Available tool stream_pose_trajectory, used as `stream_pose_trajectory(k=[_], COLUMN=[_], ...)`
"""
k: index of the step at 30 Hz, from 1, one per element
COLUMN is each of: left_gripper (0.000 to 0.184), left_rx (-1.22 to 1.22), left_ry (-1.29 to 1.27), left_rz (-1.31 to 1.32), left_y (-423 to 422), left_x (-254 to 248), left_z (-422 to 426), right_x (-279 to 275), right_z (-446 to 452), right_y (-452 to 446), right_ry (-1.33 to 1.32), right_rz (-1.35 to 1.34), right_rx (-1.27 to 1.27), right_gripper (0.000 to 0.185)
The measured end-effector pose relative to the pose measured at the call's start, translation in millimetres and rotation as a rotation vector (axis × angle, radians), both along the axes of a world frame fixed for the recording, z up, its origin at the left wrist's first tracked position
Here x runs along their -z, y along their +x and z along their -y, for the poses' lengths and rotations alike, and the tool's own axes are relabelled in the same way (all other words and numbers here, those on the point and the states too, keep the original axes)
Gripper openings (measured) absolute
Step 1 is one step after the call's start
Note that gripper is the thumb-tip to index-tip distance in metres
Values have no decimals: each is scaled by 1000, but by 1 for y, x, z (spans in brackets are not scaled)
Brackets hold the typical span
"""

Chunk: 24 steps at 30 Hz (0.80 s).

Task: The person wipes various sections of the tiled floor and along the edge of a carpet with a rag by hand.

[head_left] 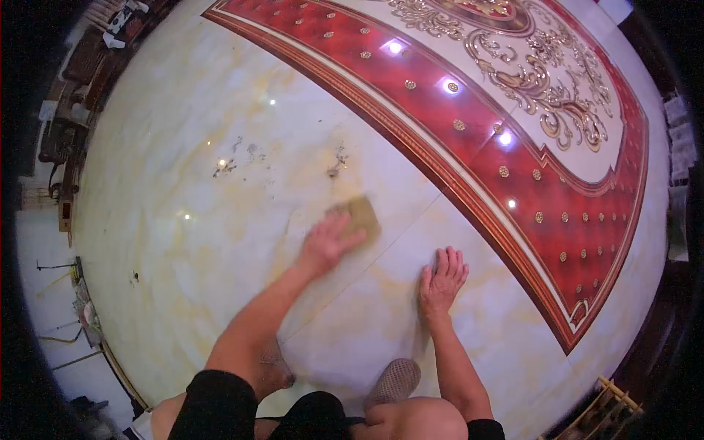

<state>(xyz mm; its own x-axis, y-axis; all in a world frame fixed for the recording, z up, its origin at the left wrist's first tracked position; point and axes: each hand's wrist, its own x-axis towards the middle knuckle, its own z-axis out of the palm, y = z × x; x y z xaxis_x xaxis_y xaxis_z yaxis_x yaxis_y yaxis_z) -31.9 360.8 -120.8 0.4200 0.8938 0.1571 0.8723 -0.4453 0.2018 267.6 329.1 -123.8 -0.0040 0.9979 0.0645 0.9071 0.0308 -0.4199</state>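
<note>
My left hand (pixel 328 240) presses a yellow-brown sponge (pixel 364 220) against the glossy floor; both are slightly blurred, and I cannot make out how far the fingers wrap around it. Just beyond the sponge, a dark smudge (pixel 338 160) marks the cream, yellow-veined tiles (pixel 176 257). More dark specks (pixel 226 170) lie farther left. Flat on the floor to the right, my right hand (pixel 444 281) holds nothing, with its fingers a little apart. A thin tile joint runs between the two hands.
A red floor panel (pixel 484 158) with gold studs and scrollwork spans the upper right. My shoe (pixel 394 381) is planted between my arms. Dark carved furniture (pixel 77 110) lines the left edge, and a wooden rack (pixel 605 407) stands at the lower right.
</note>
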Motion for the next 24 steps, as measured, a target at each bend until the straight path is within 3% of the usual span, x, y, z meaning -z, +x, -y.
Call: stream_pose_trajectory(k=[2,6,9,11,12,14,17,20,23,24], left_gripper=[51,57,56,52,49,41,42,47,51,49], left_rx=[-23,-193,-148,20,-35,-272,288,441,405,288], left_ry=[88,54,213,256,19,-502,-230,-303,-380,-379], left_rz=[-23,-187,-60,-18,206,653,91,-140,-46,4], left_y=[-27,-58,-59,-65,-66,-34,-63,-76,-103,-110], left_x=[5,-41,-90,-101,-91,-121,-72,-71,-43,-36], left_z=[-65,-160,-152,-114,-84,-17,105,158,135,120], right_x=[-5,-3,-2,1,0,-2,-2,-5,-5,-4], right_z=[1,0,2,2,3,3,3,3,3,2], right_y=[1,2,0,2,2,2,1,-1,-3,-4], right_ry=[-7,-20,-1,12,9,3,-1,-12,-11,-16], right_rz=[-10,5,7,8,4,-2,-15,-18,13,23], right_rx=[0,11,12,8,7,1,11,16,18,16], right_gripper=[48,47,47,46,46,45,44,44,45,46])
